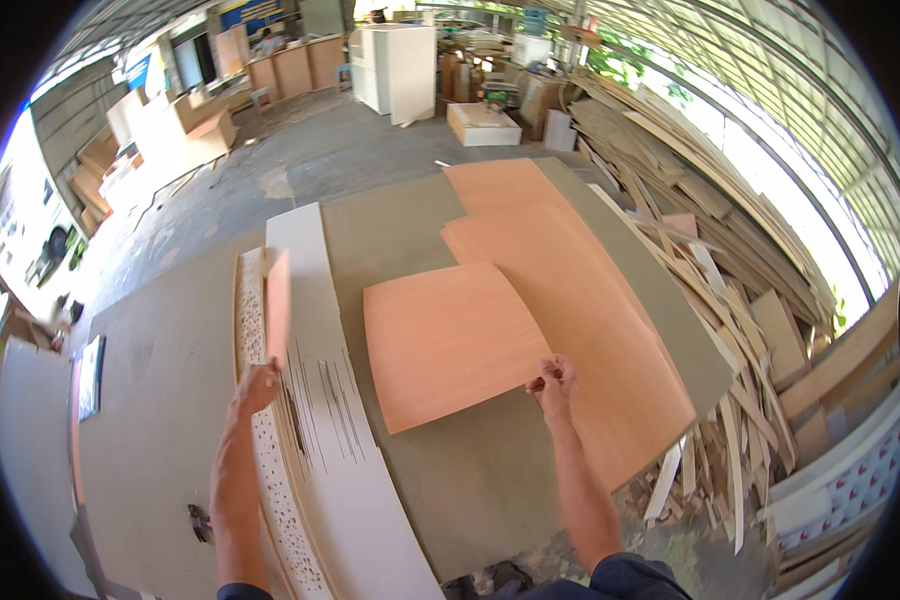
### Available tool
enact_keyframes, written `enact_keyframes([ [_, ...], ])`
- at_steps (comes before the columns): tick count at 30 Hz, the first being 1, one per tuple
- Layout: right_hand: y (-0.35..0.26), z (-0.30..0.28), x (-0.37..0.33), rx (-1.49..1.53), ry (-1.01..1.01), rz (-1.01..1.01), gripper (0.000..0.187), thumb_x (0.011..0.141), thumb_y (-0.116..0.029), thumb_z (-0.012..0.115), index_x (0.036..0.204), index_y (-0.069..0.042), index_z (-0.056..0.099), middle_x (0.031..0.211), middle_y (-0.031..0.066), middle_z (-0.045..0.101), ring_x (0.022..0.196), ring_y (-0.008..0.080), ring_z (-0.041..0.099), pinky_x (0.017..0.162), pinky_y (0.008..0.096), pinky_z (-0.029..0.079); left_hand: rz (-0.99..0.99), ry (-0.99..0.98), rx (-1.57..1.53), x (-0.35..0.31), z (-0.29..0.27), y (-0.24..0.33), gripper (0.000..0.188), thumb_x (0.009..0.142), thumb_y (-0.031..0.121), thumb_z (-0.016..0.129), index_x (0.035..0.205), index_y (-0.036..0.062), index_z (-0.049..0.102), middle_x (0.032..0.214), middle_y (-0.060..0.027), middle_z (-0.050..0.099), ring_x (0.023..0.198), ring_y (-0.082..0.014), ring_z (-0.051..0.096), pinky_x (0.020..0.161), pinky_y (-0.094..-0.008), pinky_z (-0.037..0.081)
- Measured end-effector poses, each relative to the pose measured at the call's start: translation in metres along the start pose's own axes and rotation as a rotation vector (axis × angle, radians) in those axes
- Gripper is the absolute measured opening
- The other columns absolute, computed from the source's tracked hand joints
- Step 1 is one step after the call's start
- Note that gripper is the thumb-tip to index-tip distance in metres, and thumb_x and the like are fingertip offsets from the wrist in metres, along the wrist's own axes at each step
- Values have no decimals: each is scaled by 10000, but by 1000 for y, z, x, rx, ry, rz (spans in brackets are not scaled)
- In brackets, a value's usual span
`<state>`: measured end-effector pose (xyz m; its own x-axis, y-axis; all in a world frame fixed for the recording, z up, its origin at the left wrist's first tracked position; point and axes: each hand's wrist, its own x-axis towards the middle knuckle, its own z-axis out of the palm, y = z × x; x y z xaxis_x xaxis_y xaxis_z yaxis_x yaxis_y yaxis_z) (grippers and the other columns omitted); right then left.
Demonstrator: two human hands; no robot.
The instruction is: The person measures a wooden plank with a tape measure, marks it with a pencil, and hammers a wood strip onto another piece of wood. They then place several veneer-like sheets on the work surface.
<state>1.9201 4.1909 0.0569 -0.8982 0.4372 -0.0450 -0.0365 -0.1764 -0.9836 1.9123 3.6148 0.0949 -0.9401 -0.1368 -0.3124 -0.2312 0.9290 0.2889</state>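
My right hand pinches the right edge of a squarish, pinkish-orange wood veneer sheet, near its lower right corner. This sheet is tilted and slightly curved over the grey-green worktop. In my left hand is a narrow veneer strip of the same colour, held upright by its lower end and a little blurred. Below the strip lie a long speckled board and a white panel with several thin dark lines on it. Larger veneer sheets overlap on the right of the worktop.
A small dark tool rests on the left of the worktop. Scrap wood strips and boards are heaped along the right side. Farther back on the concrete floor stand a white cabinet and a low white box.
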Motion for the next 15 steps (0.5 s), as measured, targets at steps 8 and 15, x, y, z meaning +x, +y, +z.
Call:
enact_keyframes([
  [8, -34, -140, -81, 25, 170, -189, 268, 958, -216, 655, 1112, -17, 561, 728, 36, 579, 519, 117, 564, 487, 260, 466, 160, 872, -124, -30, -56, -72, 418, 941, 116, 510, 1333, -24, 524, 1037, -278, 628, 941, -391, 607, 828, -459, 477],
  [15, -40, -224, -138, 371, 234, -303, 192, 930, -194, 689, 1060, -71, 620, 774, 21, 646, 581, 112, 564, 525, 236, 454, 172, 912, -372, -114, -37, 80, 342, 996, 177, 497, 1222, -68, 575, 689, -127, 540, 616, -239, 518, 590, -378, 426],
])
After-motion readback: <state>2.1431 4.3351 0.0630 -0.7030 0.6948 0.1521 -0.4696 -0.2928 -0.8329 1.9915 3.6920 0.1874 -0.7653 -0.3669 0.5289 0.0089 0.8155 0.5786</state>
